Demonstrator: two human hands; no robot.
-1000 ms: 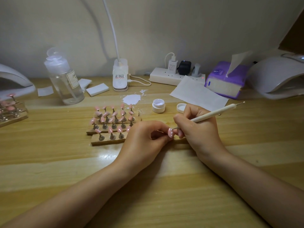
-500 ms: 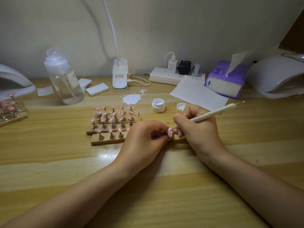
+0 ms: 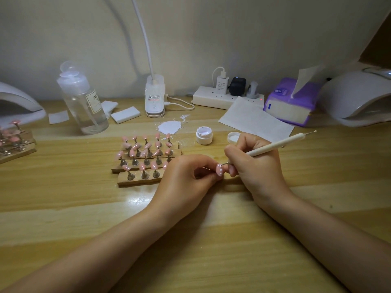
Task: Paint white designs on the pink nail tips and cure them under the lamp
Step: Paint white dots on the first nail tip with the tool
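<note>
My left hand (image 3: 186, 178) pinches a small stand carrying one pink nail tip (image 3: 220, 171), which bears white dots. My right hand (image 3: 256, 166) grips a white dotting pen (image 3: 275, 145) like a pencil, its metal point touching the top of that tip. Wooden racks (image 3: 135, 180) with several pink nail tips (image 3: 146, 148) on metal stands sit just left of my hands. An open jar of white gel (image 3: 204, 135) and its lid (image 3: 233, 137) stand behind my right hand. One curing lamp (image 3: 357, 98) is at the far right, another lamp (image 3: 19, 106) at the far left.
A clear bottle (image 3: 83, 102), a desk-lamp base (image 3: 154, 96), a power strip (image 3: 226, 97), a purple tissue pack (image 3: 294, 100) and a paper sheet (image 3: 256, 121) line the back of the wooden table (image 3: 190, 240). White paint is spilled (image 3: 170, 127). Another rack with tips (image 3: 14, 144) lies at the left edge.
The pen's point has shifted slightly up along the held nail tip; white dots show on it now. Both hands stay in place.
</note>
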